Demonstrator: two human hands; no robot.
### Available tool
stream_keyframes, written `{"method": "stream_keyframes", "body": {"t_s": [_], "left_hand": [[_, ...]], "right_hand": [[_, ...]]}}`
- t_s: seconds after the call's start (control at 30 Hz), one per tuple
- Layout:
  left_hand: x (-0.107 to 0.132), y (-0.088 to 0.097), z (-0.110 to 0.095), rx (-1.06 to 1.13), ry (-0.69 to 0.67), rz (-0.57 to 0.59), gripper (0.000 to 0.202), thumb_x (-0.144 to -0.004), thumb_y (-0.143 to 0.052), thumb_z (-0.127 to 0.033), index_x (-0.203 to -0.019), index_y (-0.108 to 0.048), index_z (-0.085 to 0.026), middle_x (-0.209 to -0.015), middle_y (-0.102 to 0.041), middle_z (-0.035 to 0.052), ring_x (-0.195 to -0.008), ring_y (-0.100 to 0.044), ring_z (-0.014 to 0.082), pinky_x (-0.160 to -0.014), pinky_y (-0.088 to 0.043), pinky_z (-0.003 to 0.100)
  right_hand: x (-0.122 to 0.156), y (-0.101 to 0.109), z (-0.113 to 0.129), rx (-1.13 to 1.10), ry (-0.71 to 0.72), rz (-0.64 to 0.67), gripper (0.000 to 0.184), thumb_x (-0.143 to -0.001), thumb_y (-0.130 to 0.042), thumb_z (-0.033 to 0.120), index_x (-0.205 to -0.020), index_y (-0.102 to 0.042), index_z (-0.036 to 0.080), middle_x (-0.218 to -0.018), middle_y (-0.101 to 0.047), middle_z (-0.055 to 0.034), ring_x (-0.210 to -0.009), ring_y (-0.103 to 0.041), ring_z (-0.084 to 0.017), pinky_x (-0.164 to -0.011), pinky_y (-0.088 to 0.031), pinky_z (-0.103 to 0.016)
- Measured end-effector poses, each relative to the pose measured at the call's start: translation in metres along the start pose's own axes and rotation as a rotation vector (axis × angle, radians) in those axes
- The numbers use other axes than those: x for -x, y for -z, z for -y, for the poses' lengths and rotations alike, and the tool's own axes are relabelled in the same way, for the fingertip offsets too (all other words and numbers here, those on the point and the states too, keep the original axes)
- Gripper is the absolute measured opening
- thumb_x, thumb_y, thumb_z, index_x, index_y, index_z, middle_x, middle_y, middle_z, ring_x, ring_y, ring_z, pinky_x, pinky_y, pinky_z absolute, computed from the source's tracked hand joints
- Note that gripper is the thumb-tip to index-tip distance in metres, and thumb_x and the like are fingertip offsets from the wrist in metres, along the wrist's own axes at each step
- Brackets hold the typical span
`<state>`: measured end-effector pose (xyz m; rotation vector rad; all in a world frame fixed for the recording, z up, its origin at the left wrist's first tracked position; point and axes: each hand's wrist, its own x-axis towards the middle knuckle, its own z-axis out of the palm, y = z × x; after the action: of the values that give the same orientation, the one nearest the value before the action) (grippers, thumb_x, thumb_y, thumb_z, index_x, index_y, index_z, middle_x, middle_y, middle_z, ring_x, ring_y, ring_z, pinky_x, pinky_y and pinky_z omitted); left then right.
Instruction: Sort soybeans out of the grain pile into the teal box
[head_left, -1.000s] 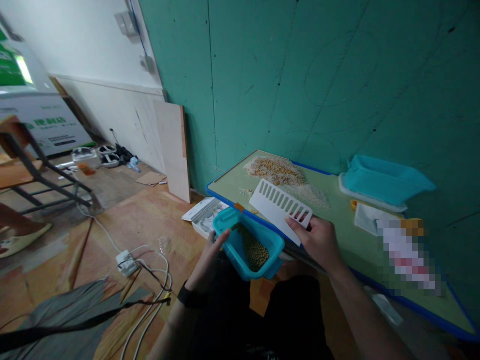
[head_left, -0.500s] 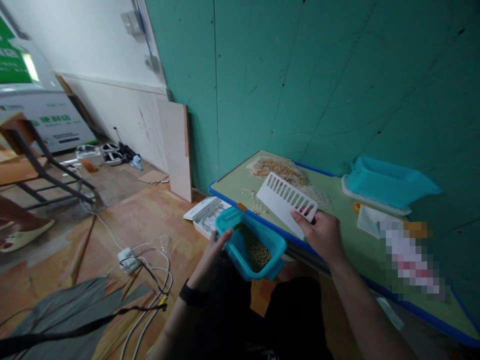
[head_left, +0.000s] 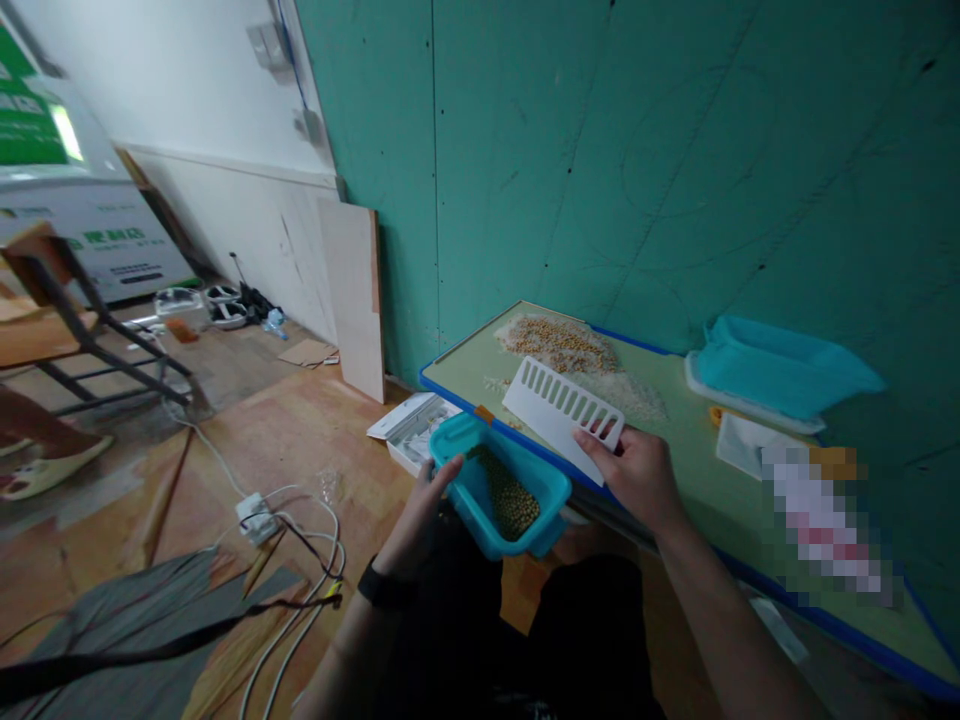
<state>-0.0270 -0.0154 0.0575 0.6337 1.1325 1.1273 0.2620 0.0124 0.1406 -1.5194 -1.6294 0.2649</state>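
Observation:
My left hand grips the left side of a blue plastic tub, its thumb over the rim. Dark green beans and some yellowish ones lie in the bottom of the tub, which is at the table's front edge above my lap. Between the thumb and fingers of my right hand is a white slotted plastic scraper, held tilted over the table edge, just to the right of the tub. Behind it, a heap of tan beans mixed with pale grains is spread on the table.
The blue-edged table stands against a green wall. At its right are a larger blue tub on a white lid and a small white tray. An open white box is behind my tub. Cables and a power strip lie on the floor.
My right hand has brought the scraper slightly left and down, closer to the tub. My left hand and the tub have barely moved.

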Motion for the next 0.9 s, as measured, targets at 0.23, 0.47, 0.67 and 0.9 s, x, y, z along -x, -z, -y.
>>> {"method": "stream_keyframes", "body": {"t_s": [0.23,0.47,0.67,0.9], "left_hand": [[-0.006,0.008,0.004,-0.095,0.020,0.008,0.091,-0.093,-0.083,-0.081,-0.162,-0.056,-0.029,-0.153,-0.075,0.0160,-0.114,-0.082,0.0335,-0.083,-0.068,0.039],[-0.006,0.009,0.001,-0.106,0.010,0.015,0.089,-0.094,-0.082,-0.080,-0.162,-0.056,-0.029,-0.150,-0.076,0.0155,-0.110,-0.082,0.0307,-0.077,-0.064,0.034],[-0.002,0.009,-0.003,-0.099,0.014,0.044,0.081,-0.100,-0.078,-0.076,-0.161,-0.055,-0.029,-0.151,-0.075,0.0152,-0.112,-0.082,0.0300,-0.083,-0.065,0.036],[-0.006,0.008,-0.002,-0.075,0.019,0.020,0.089,-0.091,-0.087,-0.079,-0.159,-0.058,-0.029,-0.146,-0.077,0.0161,-0.113,-0.083,0.0325,-0.088,-0.067,0.040]], "right_hand": [[-0.003,-0.007,0.002,-0.014,0.036,0.034,0.042,-0.093,-0.069,0.058,-0.070,-0.079,0.024,-0.077,-0.086,-0.0119,-0.071,-0.084,-0.033,-0.065,-0.058,-0.037],[-0.013,-0.013,0.005,0.004,0.053,0.054,0.042,-0.093,-0.070,0.056,-0.070,-0.080,0.022,-0.076,-0.086,-0.0127,-0.071,-0.083,-0.032,-0.065,-0.058,-0.036],[-0.014,-0.015,0.007,-0.020,0.064,0.067,0.041,-0.092,-0.071,0.057,-0.072,-0.083,0.023,-0.078,-0.087,-0.0131,-0.073,-0.084,-0.033,-0.066,-0.059,-0.037],[-0.012,-0.014,0.011,-0.061,0.086,0.087,0.036,-0.091,-0.072,0.052,-0.077,-0.086,0.023,-0.084,-0.089,-0.0131,-0.078,-0.086,-0.034,-0.070,-0.061,-0.038]]}}
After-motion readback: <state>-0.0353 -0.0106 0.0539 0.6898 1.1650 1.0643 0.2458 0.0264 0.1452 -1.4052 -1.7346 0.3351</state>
